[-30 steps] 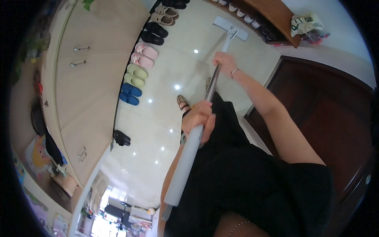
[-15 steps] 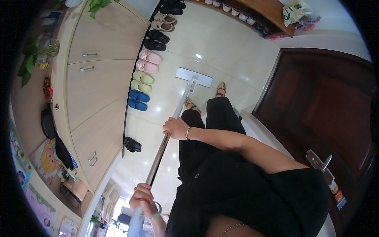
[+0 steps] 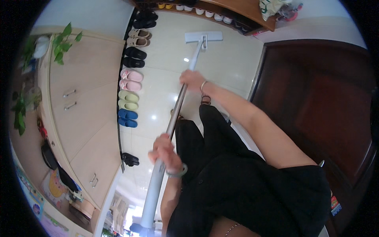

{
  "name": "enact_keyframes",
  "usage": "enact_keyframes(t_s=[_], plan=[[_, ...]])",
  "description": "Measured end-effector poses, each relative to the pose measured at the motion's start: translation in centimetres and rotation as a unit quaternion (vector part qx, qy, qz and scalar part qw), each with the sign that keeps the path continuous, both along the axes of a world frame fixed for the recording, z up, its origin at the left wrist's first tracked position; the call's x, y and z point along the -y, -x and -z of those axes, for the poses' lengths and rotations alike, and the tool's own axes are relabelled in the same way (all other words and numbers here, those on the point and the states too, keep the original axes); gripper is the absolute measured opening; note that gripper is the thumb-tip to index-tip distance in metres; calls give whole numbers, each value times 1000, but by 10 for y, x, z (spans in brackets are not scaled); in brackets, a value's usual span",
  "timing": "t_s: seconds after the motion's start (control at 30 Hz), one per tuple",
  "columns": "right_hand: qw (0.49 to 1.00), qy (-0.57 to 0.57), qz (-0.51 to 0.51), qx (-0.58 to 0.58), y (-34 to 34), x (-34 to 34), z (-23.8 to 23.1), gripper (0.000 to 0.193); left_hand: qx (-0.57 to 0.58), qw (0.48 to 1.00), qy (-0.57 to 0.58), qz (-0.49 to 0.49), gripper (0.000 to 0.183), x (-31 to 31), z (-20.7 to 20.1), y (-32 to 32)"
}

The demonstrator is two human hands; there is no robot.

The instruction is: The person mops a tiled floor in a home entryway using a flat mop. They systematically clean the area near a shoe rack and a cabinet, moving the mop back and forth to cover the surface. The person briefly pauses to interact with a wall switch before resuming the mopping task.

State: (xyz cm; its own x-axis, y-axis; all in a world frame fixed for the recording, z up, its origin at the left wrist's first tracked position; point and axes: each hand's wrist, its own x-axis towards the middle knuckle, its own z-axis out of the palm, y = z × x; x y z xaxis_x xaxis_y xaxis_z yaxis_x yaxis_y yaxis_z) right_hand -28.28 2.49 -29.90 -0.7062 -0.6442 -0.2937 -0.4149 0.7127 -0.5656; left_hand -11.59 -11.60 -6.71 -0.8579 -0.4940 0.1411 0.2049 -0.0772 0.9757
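A flat mop with a long silver and white pole (image 3: 177, 112) slants across the middle of the view. Its white rectangular mop head (image 3: 213, 36) lies on the tiles ahead, just short of the shoe rack. My right hand (image 3: 192, 80), with a bracelet on the wrist, is wrapped round the pole partway down. Higher up, my left hand (image 3: 166, 151) grips the same pole, slightly blurred, with a pale bangle at its wrist. The thick white upper end of the pole runs past my left side.
Along the cabinet (image 3: 87, 98) at left stands a row of slippers, among them a pink pair (image 3: 131, 79) and a blue pair (image 3: 127, 118). A wooden shoe rack (image 3: 233, 12) edges the far side. To the right is a dark door (image 3: 312, 106). My feet stand behind the mop head.
The mop head has slid forward across the floor toward the shoe rack. Both hands have moved forward with the pole, still gripping it. The view has shifted a little.
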Motion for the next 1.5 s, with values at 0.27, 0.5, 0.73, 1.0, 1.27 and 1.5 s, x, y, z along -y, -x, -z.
enact_keyframes(t_s=[0.27,0.5,0.73,1.0,1.27,1.5], plan=[[993,42,108,18,64,-89,-16,6,-57,988,50,135,19,-74,0,82],[979,37,198,15,-1,-112,-27,8,-39,971,39,233,18,-73,-17,49],[944,154,288,-43,-114,-62,-28,18,-44,946,60,317,22,-15,-55,-13],[946,189,254,66,-189,104,-81,5,68,950,88,293,19,96,-156,-64],[983,157,-15,96,-183,146,-110,11,15,977,103,185,25,122,-160,-88],[990,109,-76,54,-144,93,-91,10,-57,994,20,91,30,80,-125,-75]])
